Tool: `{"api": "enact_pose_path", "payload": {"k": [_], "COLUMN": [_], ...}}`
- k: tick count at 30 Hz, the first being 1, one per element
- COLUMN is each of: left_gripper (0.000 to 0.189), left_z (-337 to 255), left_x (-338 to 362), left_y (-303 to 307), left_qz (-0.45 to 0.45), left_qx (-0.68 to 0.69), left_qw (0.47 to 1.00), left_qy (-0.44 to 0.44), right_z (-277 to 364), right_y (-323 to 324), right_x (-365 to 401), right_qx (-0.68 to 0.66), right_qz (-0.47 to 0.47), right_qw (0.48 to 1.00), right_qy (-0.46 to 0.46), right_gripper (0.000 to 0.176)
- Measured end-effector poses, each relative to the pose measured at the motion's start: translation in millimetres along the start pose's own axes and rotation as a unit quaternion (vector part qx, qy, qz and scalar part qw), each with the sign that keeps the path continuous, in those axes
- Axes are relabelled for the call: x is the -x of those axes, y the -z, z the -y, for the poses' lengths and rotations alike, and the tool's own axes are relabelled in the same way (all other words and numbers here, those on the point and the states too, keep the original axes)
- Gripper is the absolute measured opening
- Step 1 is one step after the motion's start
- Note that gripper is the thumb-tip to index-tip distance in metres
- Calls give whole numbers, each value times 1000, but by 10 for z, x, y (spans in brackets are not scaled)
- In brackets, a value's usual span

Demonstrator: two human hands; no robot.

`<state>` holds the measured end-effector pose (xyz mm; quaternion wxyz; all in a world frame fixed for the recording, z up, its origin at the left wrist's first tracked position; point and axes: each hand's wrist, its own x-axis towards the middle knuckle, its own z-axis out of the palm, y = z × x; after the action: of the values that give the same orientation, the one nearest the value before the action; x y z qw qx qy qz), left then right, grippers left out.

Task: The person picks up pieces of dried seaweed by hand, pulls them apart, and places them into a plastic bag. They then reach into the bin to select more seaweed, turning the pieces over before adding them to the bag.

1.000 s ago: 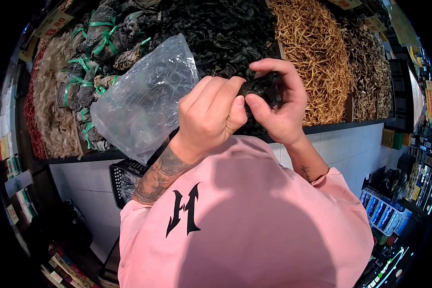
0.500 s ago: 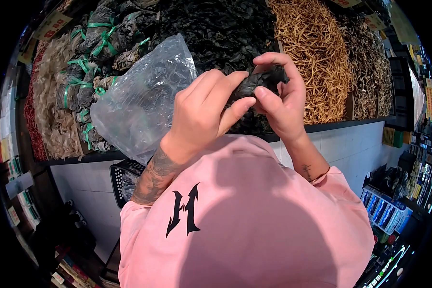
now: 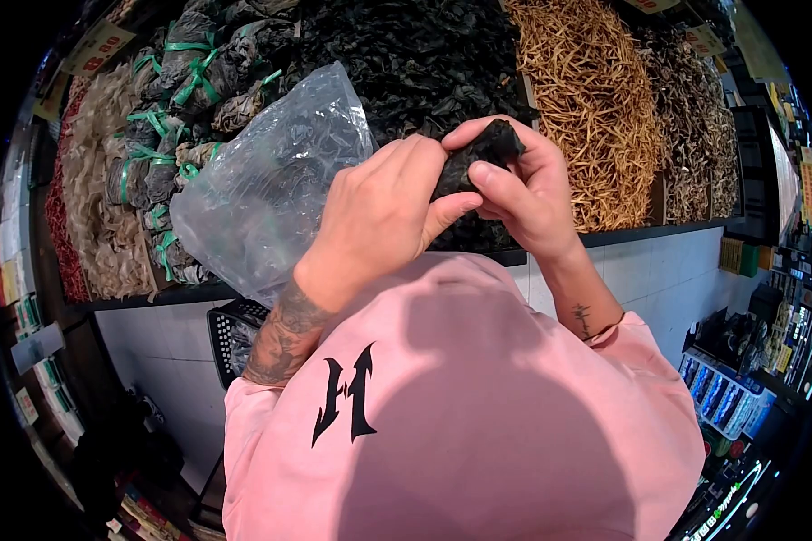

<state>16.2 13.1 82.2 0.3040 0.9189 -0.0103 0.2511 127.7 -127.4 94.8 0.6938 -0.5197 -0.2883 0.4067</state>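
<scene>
Between my hands, above the bins, is a dark, crinkled piece of dried seaweed [image 3: 489,149]. My right hand [image 3: 537,194] pinches it, thumb on the near face and forefinger curled over the top. My left hand [image 3: 370,212] closes on its left end; most of those fingertips are hidden behind the hand and the piece. Left of my left hand, a clear plastic bag [image 3: 271,180] lies over the display. Behind the hands spreads a heap of similar black dried seaweed [image 3: 406,63].
Grey bundles tied with green ribbon [image 3: 189,68] lie at left, beside pale dried strips [image 3: 104,198]. On the right are golden dried strands [image 3: 595,117] and brownish dried goods [image 3: 690,117]. A dark ledge [image 3: 622,236] edges the display. Below the bag is a black perforated basket [image 3: 226,347].
Both hands have shifted slightly down, and the seaweed has turned more upright. My right forefinger has moved left over its top, closer to my left fingers. The bag has barely moved.
</scene>
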Motion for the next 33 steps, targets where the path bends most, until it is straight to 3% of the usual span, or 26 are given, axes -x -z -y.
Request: {"api": "enact_pose_path", "payload": {"k": [8,33], "left_gripper": [43,42], "left_z": [8,25], "left_x": [25,16], "left_y": [-85,-137], "left_qz": [-45,-48], "left_qx": [2,66], "left_qw": [999,997], "left_qy": [-7,-2], "right_z": [-8,-60], "right_y": [11,54], "right_x": [15,25], "right_qx": [-6,-20], "right_qz": [16,26], "right_qw": [1000,999], "right_qy": [-3,3], "right_gripper": [24,25]}}
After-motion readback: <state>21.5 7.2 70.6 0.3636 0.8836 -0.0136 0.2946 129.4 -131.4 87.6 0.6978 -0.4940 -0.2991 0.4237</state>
